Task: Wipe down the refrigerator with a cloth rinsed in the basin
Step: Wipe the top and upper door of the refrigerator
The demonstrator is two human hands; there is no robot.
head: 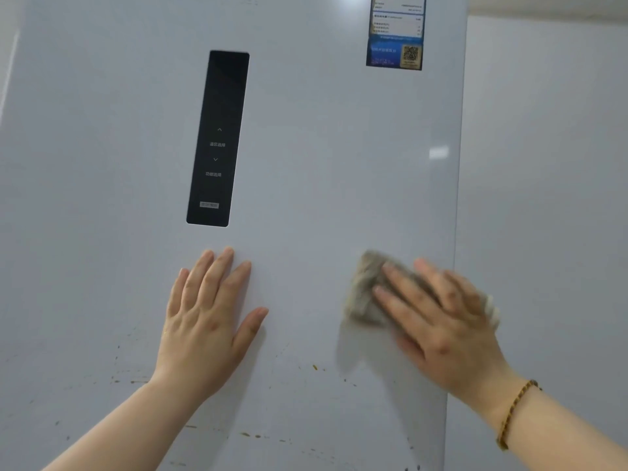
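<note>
**Both hands flat on the refrigerator (306, 147) door, cloth (365, 290) under the right**

Nearest my view, two bare forearms rise from the bottom edge, the right one wearing a braided bracelet (513, 413) at the wrist. I see the left hand (210, 321) laid flat on the door, fingers straight and close together, thumb out to the side, holding nothing. The right hand (441, 321) is flat as well. Its straight fingers press the crumpled grey-brown cloth against the door, and the cloth bunches out past the fingertips to the left.

The door is pale, glossy and throws back soft reflections. Brown specks and smears (314, 367) dot its lower part, below both hands. A tall black control panel (217, 137) sits above the left hand, near its fingertips but apart from them. A blue-and-white label (396, 32) is stuck at the top right, cut off by the frame.

The door's right edge (457, 198) runs down behind the right hand, whose outer side and a corner of cloth reach across it. Beyond that edge stands a plain pale wall (543, 164). Plain door surface lies between the hands and spreads wide to the left of the panel.
</note>
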